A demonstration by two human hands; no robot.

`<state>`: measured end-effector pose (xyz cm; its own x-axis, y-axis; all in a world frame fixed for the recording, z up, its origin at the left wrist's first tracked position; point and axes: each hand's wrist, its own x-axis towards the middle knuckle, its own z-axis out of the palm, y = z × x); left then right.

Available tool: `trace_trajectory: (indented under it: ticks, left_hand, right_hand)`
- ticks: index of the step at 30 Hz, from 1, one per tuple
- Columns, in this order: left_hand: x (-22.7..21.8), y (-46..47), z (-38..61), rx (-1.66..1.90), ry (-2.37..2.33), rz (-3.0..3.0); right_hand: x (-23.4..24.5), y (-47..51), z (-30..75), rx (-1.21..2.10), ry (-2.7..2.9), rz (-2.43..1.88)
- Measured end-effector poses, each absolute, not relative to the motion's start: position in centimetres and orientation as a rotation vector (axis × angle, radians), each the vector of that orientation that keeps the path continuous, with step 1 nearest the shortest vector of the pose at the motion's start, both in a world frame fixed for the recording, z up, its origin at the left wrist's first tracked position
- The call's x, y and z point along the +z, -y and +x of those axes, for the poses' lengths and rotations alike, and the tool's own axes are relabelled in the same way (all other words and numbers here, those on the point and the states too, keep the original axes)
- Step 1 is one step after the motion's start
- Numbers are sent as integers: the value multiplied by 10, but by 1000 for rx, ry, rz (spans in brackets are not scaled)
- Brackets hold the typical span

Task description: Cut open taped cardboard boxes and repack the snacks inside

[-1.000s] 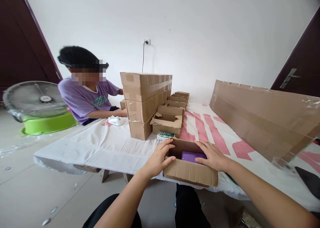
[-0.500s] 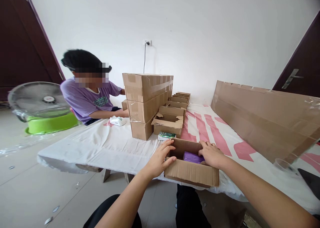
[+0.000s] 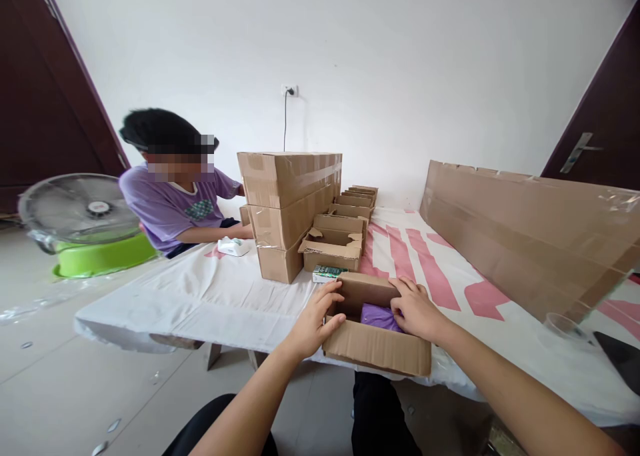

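Note:
In front of me an open cardboard box (image 3: 377, 349) stands at the near edge of the table. My left hand (image 3: 316, 316) grips its left end, with the thumb at the near wall and the fingers over the far corner. At the right end, my right hand (image 3: 416, 311) is closed on the rim, its fingers bent at the far wall and partly inside. A purple, plastic-looking packet (image 3: 380, 317) lies within the box, beside my right fingertips; part of it is hidden. Just behind the box is a small green-and-white carton (image 3: 327, 273).
Sealed cardboard boxes (image 3: 265, 218) form a stack left of a row of open boxes (image 3: 333, 243). A large cardboard sheet (image 3: 520, 236) stands at right, near a clear cup (image 3: 563, 328) and a dark flat object (image 3: 617, 359). Another person (image 3: 175, 196) sits at left, beside a fan (image 3: 83, 209).
The view has shifted slightly. My right hand has moved a little inward at the box's right end, and the purple packet looks more crumpled. My left hand keeps its hold.

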<state>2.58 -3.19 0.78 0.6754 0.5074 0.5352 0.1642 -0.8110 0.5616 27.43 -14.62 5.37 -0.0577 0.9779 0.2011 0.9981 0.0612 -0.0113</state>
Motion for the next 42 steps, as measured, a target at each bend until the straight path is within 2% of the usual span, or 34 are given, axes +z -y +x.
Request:
trace_trajectory:
  ticks: [5, 10, 15, 19, 24, 29, 33, 39, 42]
  left_hand:
    - [8, 32, 29, 1004, -535, 2411]
    - [19, 32, 23, 866, -597, 2512]
    - [54, 30, 21, 569, -676, 2762]
    - [98, 33, 44, 585, -806, 2795]
    - [152, 35, 101, 789, -494, 2253]
    - [171, 31, 157, 884, -347, 1618]
    - [169, 27, 187, 1051, -280, 1537]
    - [168, 37, 235, 1127, -183, 1479]
    - [164, 39, 254, 1084, -195, 1509]
  right_hand:
    - [51, 149, 277, -291, 2138, -1777]
    - [51, 148, 278, -351, 2160, -1527]
    - [58, 144, 276, -514, 2190, -1366]
    - [86, 140, 279, -623, 2064, -1293]
    - [140, 131, 298, -741, 1830, -1275]
    - [171, 120, 326, -774, 1748, -1351]
    - [165, 113, 355, -545, 1502, -1357]
    - [151, 114, 389, 330, 1155, -1122]
    - [147, 120, 404, 552, 1080, -945]
